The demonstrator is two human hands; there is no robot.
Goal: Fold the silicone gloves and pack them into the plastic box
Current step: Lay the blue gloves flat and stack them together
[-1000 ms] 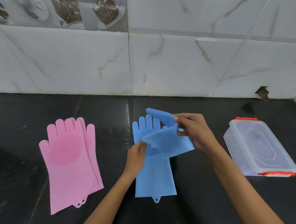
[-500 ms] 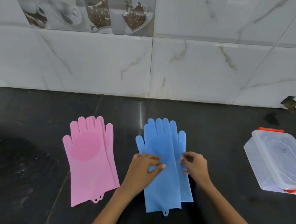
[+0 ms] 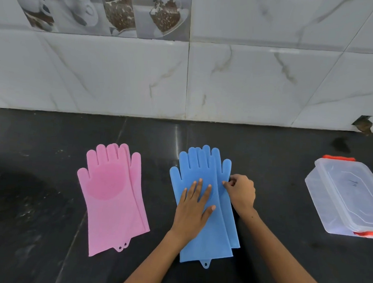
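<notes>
Two blue silicone gloves point(image 3: 201, 170) lie stacked flat on the black counter, fingers toward the wall, the lower one offset to the right. My left hand point(image 3: 194, 206) rests flat on the top glove's palm with fingers spread. My right hand point(image 3: 241, 193) pinches the right edge of the blue gloves near the thumb. A pink pair of gloves point(image 3: 111, 198) lies flat to the left, also stacked. The clear plastic box point(image 3: 349, 199) with a closed lid and orange clips sits at the right.
The black stone counter point(image 3: 288, 159) meets a white marble-tiled wall point(image 3: 249, 79) at the back. A chipped hole in the tile point(image 3: 363, 123) shows at the far right.
The lifted blue glove has been laid down flat on the other blue one. My left hand went from pinching to lying flat on it; my right hand moved up along the right edge.
</notes>
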